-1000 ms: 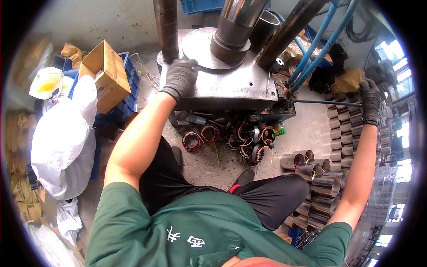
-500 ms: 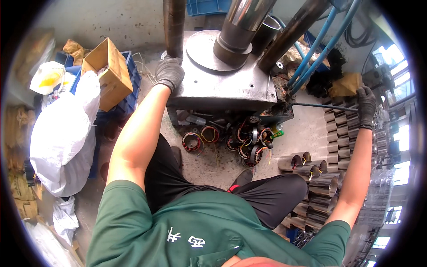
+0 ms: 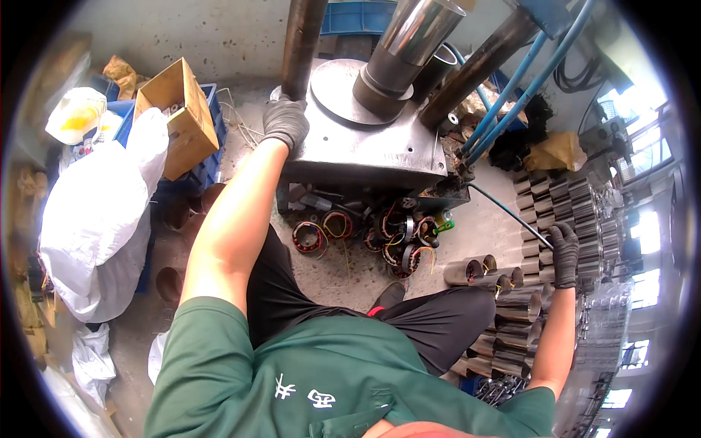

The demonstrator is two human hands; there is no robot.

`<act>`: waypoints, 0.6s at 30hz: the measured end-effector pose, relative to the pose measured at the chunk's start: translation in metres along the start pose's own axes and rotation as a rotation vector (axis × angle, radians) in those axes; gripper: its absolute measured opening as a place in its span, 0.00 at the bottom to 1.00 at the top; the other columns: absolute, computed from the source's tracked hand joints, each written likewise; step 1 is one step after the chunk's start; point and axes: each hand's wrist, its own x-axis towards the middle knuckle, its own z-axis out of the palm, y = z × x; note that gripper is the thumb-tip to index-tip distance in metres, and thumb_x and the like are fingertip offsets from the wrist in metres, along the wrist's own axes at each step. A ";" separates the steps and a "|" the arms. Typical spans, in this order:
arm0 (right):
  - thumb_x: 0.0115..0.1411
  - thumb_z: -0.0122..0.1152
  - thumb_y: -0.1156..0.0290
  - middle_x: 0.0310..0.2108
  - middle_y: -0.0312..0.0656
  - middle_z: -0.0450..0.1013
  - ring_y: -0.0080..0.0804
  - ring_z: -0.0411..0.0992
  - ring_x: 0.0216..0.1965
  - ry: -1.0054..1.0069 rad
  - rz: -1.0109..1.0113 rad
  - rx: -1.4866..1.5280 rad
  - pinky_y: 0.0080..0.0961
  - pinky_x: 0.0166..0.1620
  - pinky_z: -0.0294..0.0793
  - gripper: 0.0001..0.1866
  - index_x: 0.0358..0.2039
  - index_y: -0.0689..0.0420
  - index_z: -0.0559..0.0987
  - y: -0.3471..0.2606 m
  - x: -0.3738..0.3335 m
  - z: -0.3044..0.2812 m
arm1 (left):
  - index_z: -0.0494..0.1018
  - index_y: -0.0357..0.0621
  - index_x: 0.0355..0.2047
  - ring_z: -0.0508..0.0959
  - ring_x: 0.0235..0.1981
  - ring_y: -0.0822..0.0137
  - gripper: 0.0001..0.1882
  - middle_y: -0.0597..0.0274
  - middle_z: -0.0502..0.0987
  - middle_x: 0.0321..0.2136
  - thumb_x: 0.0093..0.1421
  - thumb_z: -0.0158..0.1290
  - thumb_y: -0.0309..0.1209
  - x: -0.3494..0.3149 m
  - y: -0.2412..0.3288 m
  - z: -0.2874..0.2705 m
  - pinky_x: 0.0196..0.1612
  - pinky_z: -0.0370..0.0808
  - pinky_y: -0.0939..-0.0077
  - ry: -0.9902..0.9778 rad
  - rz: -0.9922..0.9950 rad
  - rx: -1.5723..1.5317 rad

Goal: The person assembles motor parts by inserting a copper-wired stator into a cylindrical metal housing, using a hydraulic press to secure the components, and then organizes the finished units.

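Grey-gloved left hand [image 3: 285, 123]: eleven o'clock, half-curled on flat silvery steel plate [image 3: 365, 146], grip unclear
Grey-gloved right hand [image 3: 564, 255]: three o'clock, closed round slim dark rod [image 3: 522, 221]

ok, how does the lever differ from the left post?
Thickness: the lever is thin; the post is much thicker.
Pose: the lever slants out rightward; the post rises from the plate.
Hands: the right hand grips the lever's end; the left hand is at the post's foot, contact unclear.
Shared: both are long and dark, with a gloved hand at one end.
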 end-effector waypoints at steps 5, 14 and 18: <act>0.62 0.65 0.65 0.39 0.48 0.81 0.37 0.80 0.37 -0.119 -0.328 -0.556 0.33 0.42 0.79 0.15 0.46 0.61 0.81 -0.077 -0.001 0.037 | 0.78 0.59 0.58 0.76 0.60 0.50 0.20 0.46 0.78 0.56 0.65 0.53 0.36 0.006 -0.012 0.001 0.65 0.70 0.62 -0.044 -0.062 -0.117; 0.60 0.67 0.67 0.42 0.47 0.78 0.46 0.79 0.41 -0.036 -1.008 -0.436 0.37 0.45 0.79 0.15 0.47 0.55 0.79 -0.273 0.046 0.167 | 0.78 0.54 0.58 0.73 0.62 0.48 0.22 0.49 0.73 0.61 0.63 0.55 0.39 -0.018 -0.004 -0.015 0.66 0.70 0.61 0.021 0.002 -0.103; 0.61 0.67 0.63 0.44 0.47 0.79 0.49 0.78 0.46 0.188 -1.285 -0.387 0.40 0.50 0.78 0.16 0.47 0.53 0.79 -0.360 0.086 0.223 | 0.70 0.48 0.65 0.71 0.60 0.47 0.34 0.48 0.73 0.58 0.65 0.56 0.52 -0.024 0.013 -0.006 0.62 0.70 0.52 0.137 0.046 0.137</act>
